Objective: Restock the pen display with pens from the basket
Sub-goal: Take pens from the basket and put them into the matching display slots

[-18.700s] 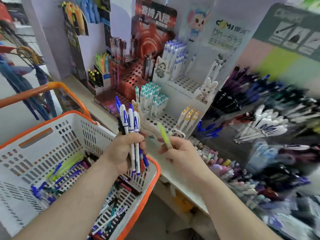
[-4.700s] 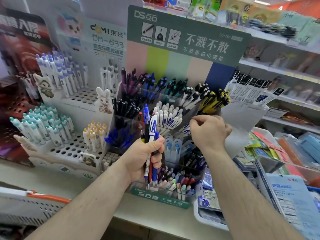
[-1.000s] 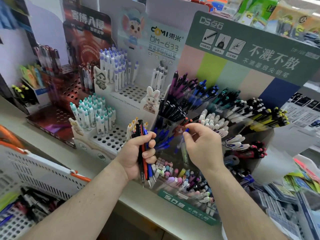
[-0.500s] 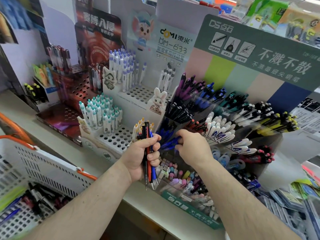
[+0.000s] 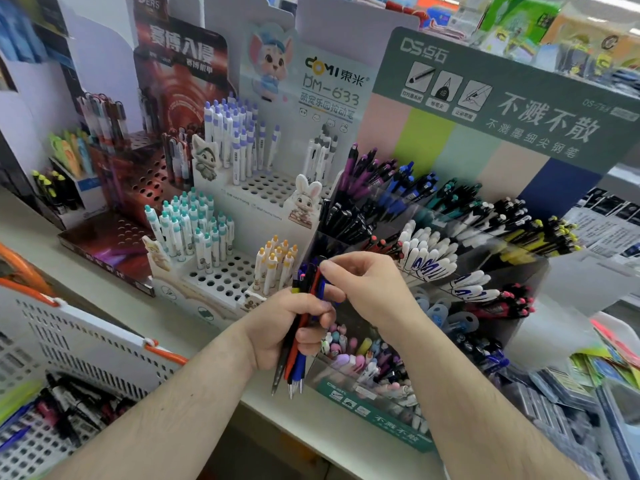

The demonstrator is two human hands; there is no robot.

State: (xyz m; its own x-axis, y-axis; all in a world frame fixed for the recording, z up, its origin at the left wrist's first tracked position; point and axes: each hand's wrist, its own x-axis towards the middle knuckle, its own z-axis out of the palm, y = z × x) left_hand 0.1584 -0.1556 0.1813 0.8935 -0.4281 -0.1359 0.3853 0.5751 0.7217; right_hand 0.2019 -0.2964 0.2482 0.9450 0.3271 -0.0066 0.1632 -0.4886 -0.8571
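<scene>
The left hand (image 5: 291, 327) gripped a small bunch of pens (image 5: 301, 327), black, red and blue, held upright with their tips pointing down, just in front of the clear pen display (image 5: 450, 258) on the counter (image 5: 114, 292). The right hand (image 5: 367, 285) had its thumb and fingers pinched on the top of one pen in that bunch. The white basket (image 5: 86, 344) with orange trim stood near left, with more pens lying in its bottom. A white holed stand (image 5: 221, 278) with upright pens sat left of the display.
</scene>
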